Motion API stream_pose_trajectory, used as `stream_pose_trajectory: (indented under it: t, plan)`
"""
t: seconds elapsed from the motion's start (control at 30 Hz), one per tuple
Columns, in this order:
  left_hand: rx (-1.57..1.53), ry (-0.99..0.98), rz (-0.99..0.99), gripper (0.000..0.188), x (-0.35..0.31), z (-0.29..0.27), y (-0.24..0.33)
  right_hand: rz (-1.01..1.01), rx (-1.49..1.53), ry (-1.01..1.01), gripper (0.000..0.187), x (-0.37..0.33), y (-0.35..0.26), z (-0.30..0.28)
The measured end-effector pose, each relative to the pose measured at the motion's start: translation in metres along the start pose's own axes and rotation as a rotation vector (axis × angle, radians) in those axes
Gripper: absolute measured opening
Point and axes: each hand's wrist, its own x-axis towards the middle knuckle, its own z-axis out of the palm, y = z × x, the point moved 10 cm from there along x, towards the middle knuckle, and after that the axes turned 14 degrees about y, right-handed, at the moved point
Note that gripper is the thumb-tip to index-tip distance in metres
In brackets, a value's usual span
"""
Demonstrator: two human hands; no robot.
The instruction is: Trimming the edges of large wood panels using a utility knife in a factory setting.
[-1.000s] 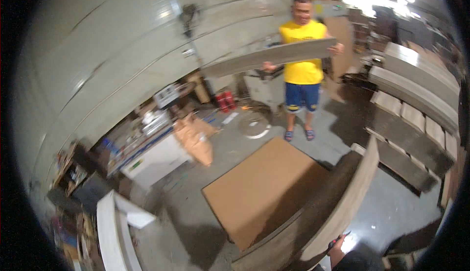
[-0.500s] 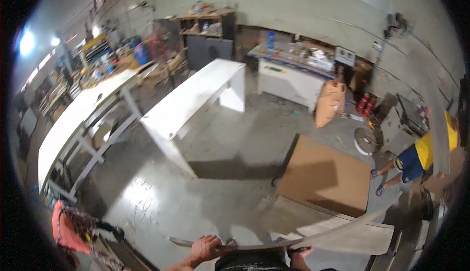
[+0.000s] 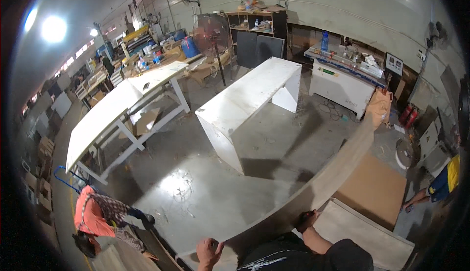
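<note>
A long, thin grey-brown board [image 3: 293, 192] stretches in front of me from the lower left up to the right, its broad face showing. My left hand [image 3: 209, 252] is closed at the near left end of the board, thumb up. Farther along, my right hand [image 3: 307, 220] grips the board's near edge; some of its fingers are in shadow. Just beyond that hand, a pale wood-grain panel [image 3: 362, 236] lies low beside a plain brown sheet [image 3: 374, 188], which the raised board partly covers.
A white table [image 3: 249, 94] stands ahead, with a long white-topped workbench [image 3: 105, 112] to its left. At lower left a person in an orange top [image 3: 95, 212] bends over boards. Another person [image 3: 443, 180] is at the right edge. A white machine [image 3: 338, 87] stands at the back.
The board has turned from nearly edge-on to showing its broad face, its far end swinging up and forward. My view has swung left. The orange-topped person now bends lower.
</note>
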Motion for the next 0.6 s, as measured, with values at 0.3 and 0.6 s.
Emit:
stream_pose_trajectory:
  t: [0.3, 0.6]
  plan:
    - [-0.023, -0.196, -0.489, 0.040, 0.116, 0.064, -0.088, 0.455, -0.272, 0.581, 0.087, 0.067, 0.123, 0.151]
    - [0.188, -0.010, -0.615, 0.067, 0.278, 0.145, -0.193, 0.522, -0.235, 0.438, 0.059, 0.149, 0.173, 0.434]
